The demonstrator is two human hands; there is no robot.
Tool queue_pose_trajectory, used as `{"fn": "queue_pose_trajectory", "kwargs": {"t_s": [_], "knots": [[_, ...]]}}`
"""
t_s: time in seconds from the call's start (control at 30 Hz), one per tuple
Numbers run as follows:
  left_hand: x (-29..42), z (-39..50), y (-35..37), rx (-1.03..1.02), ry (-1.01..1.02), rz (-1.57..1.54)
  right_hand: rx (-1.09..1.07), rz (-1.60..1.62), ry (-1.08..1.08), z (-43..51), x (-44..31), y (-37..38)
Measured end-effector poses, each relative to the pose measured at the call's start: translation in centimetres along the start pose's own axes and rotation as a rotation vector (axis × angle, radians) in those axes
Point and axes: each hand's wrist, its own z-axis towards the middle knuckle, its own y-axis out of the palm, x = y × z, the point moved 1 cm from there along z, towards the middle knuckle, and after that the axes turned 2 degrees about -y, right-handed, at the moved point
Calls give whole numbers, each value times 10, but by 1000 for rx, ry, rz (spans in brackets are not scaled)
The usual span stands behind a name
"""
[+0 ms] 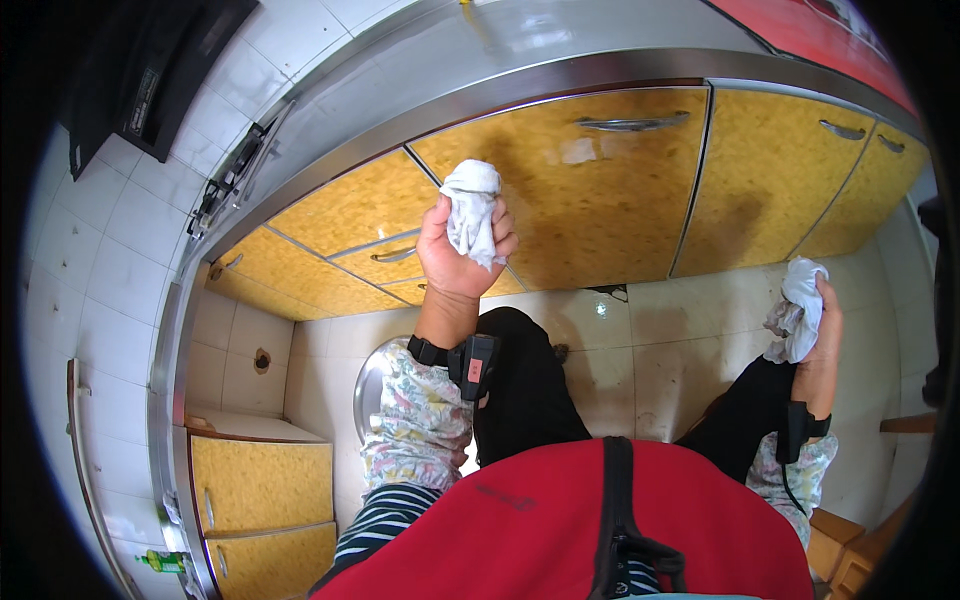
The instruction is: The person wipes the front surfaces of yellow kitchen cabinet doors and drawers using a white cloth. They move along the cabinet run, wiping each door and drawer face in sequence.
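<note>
In my left hand (pixel 461 277) is a bunched white cloth (pixel 471 206), raised in front of the yellow cabinet fronts. The palm faces up and the fingers curl around the cloth's right side. My right hand (pixel 823 322), far to the right and lower, grips another crumpled white cloth (pixel 801 307) above the pale floor tiles. Straight before me is a wide yellow cabinet panel (pixel 600 202) with a metal handle (pixel 634 121) near its top. Neither hand touches the panel as far as I can see.
A steel countertop (pixel 525 45) runs above the cabinets and bends along the left wall. A round metal basin (pixel 375 382) sits on the floor by my left forearm. Low at left are yellow doors (pixel 262 487) and a green bottle (pixel 163 561). Wooden furniture (pixel 862 555) stands at lower right.
</note>
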Motion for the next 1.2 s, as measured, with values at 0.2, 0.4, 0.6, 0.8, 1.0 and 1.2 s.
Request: {"fn": "queue_pose_trajectory", "kwargs": {"t_s": [0.2, 0.4, 0.6, 0.8, 1.0, 1.2], "knots": [[-6, 4, -5, 230, 52, 172, -49, 70, 5, -1, 2, 1], [-6, 21, -15, 484, 350, 745, -40, 52, 7, 0, 2, 1], [13, 42, -19, 712, 717, 1687, -64, 45, 24, -2, 0, 2], [14, 61, -26, 767, 714, 1994, 7, 34, 16, -7, -1, 9], [6, 88, -18, 576, 714, 1878, -20, 63, 22, -13, -4, 16], [-41, 119, 13, 395, 713, 1807, 37, 90, 29, -14, -4, 20]]}}
